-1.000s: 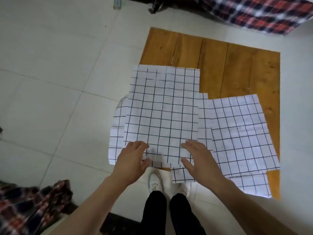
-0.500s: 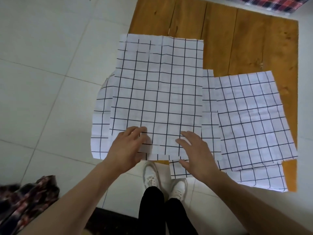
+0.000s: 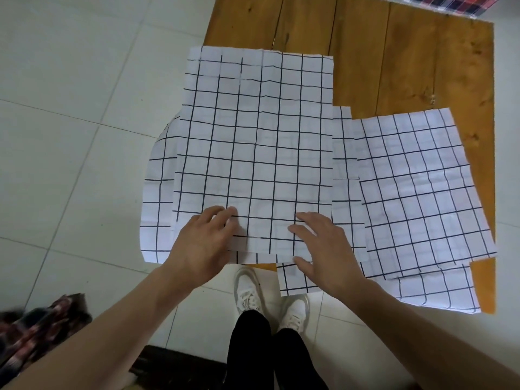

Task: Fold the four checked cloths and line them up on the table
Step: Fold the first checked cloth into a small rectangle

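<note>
White cloths with a black grid lie overlapping on a low wooden table [image 3: 408, 66]. The topmost cloth [image 3: 253, 142] lies flat on the left half and reaches to the table's near edge. Another cloth [image 3: 157, 198] pokes out beneath it on the left and hangs past the table's side. A further cloth [image 3: 408, 187] lies flat on the right, with one more layer [image 3: 439, 291] showing under its near edge. My left hand [image 3: 205, 243] and my right hand [image 3: 323, 249] rest palm down, fingers spread, on the near edge of the top cloth, gripping nothing.
The table stands on a pale tiled floor [image 3: 70, 108]. A dark red plaid fabric [image 3: 36, 330] lies on the floor at lower left, and another plaid fabric [image 3: 450, 2] shows at the top right. My legs and white shoes [image 3: 250, 291] are just below the table's near edge.
The view has tilted down and moved closer to the table. Both hands stay flat on the near edge of the top cloth, sliding only slightly.
</note>
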`<state>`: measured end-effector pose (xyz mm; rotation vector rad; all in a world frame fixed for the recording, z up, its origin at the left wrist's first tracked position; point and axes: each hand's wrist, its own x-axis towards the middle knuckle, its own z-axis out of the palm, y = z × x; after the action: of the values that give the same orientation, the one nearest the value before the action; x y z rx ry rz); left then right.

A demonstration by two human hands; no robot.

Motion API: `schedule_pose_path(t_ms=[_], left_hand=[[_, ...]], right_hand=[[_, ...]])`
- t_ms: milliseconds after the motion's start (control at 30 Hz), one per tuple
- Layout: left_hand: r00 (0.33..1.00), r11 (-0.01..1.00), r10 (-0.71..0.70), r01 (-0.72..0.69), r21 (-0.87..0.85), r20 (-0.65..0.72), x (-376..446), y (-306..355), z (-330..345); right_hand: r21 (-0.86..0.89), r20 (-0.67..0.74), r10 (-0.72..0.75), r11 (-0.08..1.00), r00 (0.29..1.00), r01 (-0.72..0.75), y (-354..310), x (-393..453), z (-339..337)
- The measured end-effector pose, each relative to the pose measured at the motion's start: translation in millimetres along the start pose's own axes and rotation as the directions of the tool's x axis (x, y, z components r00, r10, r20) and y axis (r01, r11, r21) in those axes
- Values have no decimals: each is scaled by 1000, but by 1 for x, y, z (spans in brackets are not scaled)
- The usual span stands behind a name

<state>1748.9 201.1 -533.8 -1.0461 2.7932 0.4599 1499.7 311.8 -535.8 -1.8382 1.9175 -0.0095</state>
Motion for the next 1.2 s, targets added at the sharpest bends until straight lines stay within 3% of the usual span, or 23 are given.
schedule_pose_path(t_ms=[267, 433, 767, 1200], left_hand=[[999, 998, -15, 13, 53, 46, 3, 5, 0], [1000, 999, -7, 8, 40, -29, 7, 2, 4], [985, 996, -88, 88, -6, -152, 5, -8, -16], [917, 985, -76, 130, 113, -391, -23, 22, -86]], right_hand=[[-162, -52, -95, 983, 994, 85, 8, 1, 9], [-157, -128, -152, 979, 980, 131, 16, 2, 16], [72, -276, -3, 997, 961, 24, 12, 15, -24], [179, -267, 74, 984, 961, -26, 29, -23, -92]])
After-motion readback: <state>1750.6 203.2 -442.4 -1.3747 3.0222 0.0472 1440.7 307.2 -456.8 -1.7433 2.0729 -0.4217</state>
